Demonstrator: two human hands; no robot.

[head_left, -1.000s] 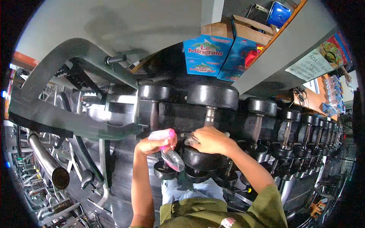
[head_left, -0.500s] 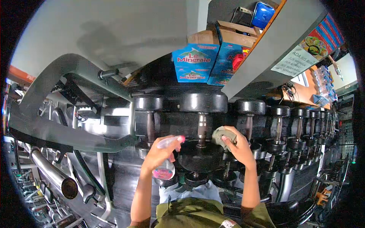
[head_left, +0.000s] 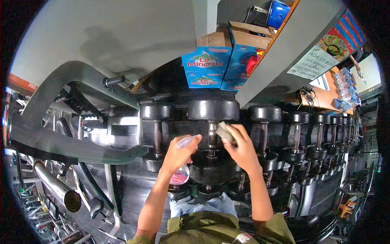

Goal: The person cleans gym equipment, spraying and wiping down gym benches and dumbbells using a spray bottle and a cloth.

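Observation:
My left hand (head_left: 178, 153) is wrapped round the neck of a clear spray bottle (head_left: 180, 176) with a pink label, held upright left of the big dumbbell. A folded grey-green cloth (head_left: 226, 132) is gripped in my right hand (head_left: 242, 148), close to the right side of the dumbbell's metal handle (head_left: 212, 136). Whether the cloth touches the handle, I cannot tell. This dumbbell (head_left: 213, 110) has large black round heads and lies on the rack, one head away from me and one near my body.
More black dumbbells (head_left: 265, 114) line the rack to the right, and another (head_left: 155, 112) lies to the left. Blue water cartons (head_left: 205, 65) stand behind the rack beside a grey pillar (head_left: 268, 65). A grey machine frame (head_left: 77, 142) stands at the left.
My right hand has moved left and up with the cloth, nearer the dumbbell's handle. My left hand and the spray bottle have shifted slightly right and up.

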